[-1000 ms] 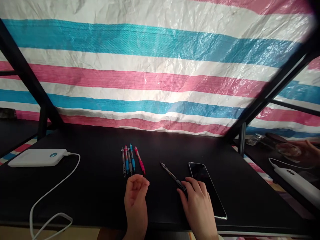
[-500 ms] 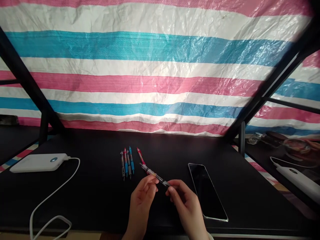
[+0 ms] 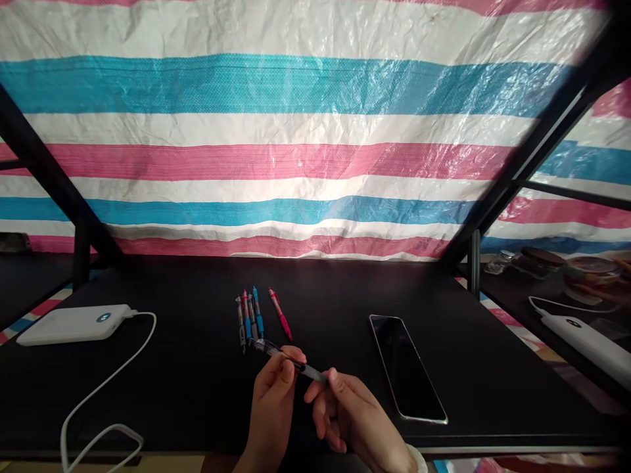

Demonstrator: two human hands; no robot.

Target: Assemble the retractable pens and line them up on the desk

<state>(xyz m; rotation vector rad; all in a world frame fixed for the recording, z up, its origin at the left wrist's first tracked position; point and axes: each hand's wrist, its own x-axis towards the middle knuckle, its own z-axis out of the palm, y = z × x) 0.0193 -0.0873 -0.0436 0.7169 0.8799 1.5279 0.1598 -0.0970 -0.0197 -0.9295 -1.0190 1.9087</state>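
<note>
A pen with a clear barrel and dark parts (image 3: 270, 348) is held above the black table, tilted with its far end up and left. My left hand (image 3: 274, 394) pinches its middle between thumb and fingers. On the grey lower end of the pen, my right hand (image 3: 351, 408) closes thumb and index finger, its other fingers curled loosely below. Beyond the hands lies a row of several pens (image 3: 247, 315) with grey, red and blue parts. A single red pen (image 3: 280, 314) rests slanted to the right of that row.
Right of my hands lies a smartphone (image 3: 408, 369) on the black table (image 3: 197, 394). A white power bank (image 3: 73, 324) with a white cable (image 3: 106, 368) is on the left. Striped plastic sheeting (image 3: 296, 157) forms the backdrop, with black frame bars (image 3: 522, 164) at the sides.
The pen has shifted left and slightly down in the view, and more of its grey end shows. My left thumb now presses on the barrel. My right hand has turned, its lower fingers opening.
</note>
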